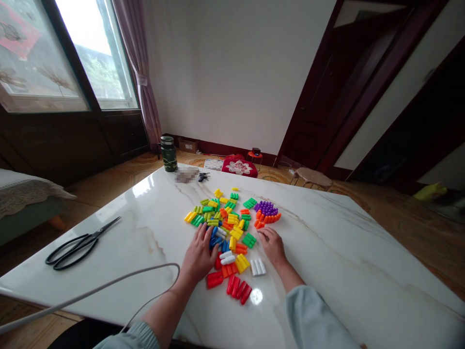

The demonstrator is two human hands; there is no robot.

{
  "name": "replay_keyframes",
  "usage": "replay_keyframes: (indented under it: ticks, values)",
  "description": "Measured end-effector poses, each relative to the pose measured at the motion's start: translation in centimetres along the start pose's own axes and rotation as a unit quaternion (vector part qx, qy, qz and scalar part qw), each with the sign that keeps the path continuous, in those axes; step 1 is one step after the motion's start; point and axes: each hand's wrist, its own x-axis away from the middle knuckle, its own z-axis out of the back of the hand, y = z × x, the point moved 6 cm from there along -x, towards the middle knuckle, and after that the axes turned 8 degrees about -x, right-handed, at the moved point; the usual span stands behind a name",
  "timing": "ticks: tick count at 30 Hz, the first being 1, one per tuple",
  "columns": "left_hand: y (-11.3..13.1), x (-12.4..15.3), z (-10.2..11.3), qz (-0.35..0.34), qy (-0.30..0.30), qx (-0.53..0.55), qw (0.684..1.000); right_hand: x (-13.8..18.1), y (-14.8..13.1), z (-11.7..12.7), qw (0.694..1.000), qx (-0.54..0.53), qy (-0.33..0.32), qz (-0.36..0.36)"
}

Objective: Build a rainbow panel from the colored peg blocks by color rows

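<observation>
A heap of small coloured plastic building pieces (228, 223) lies in the middle of a white marble table (327, 252): yellow, green, orange, blue, red, white, and a purple cluster (266, 208). My left hand (199, 254) rests flat on the table, fingers stretched over the blue pieces (217, 240) at the heap's near left edge. My right hand (272, 245) lies on the table just right of a green piece (249, 239), fingers curled toward the heap; nothing shows in them. Red pieces (238, 286) and a white piece (257, 267) lie between my wrists.
Black scissors (80, 242) lie at the table's left. A white cable (90, 291) loops across the near left edge. A dark green canister (169, 153) and keys (202, 176) stand at the far edge. Beyond are a low stool (312, 177), a red cushion (239, 166) and a bed (25, 203).
</observation>
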Motion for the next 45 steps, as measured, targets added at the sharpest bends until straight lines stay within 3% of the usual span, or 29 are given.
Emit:
replay_keyframes:
  ticks: [11,21,28,31,35,40,45]
  values:
    - [0.1,-0.1,0.1,-0.003,0.005,0.003,1.0,0.0,0.7,-0.9,0.991,0.121,-0.049,0.01]
    - [0.0,0.0,0.0,-0.001,-0.002,0.004,1.0,0.0,0.9,-0.8,0.993,0.114,-0.022,-0.016]
    - [0.0,0.1,-0.1,-0.006,0.016,0.019,1.0,-0.3,-0.3,-0.8,0.986,0.161,-0.04,-0.006]
    - [-0.2,0.2,-0.3,-0.002,0.015,0.018,1.0,-3.0,-1.6,-1.4,0.983,0.166,-0.072,0.031]
    - [-0.3,0.3,-0.5,0.002,0.007,0.011,1.0,-10.0,-1.9,-3.8,0.979,0.163,-0.108,0.061]
    - [-0.3,0.4,-0.6,0.002,0.005,0.013,1.0,-18.0,1.8,-8.4,0.969,0.21,-0.128,-0.028]
    - [-0.2,0.5,-0.7,-0.008,-0.001,0.0,1.0,-21.4,4.6,-12.5,0.965,0.192,-0.145,-0.105]
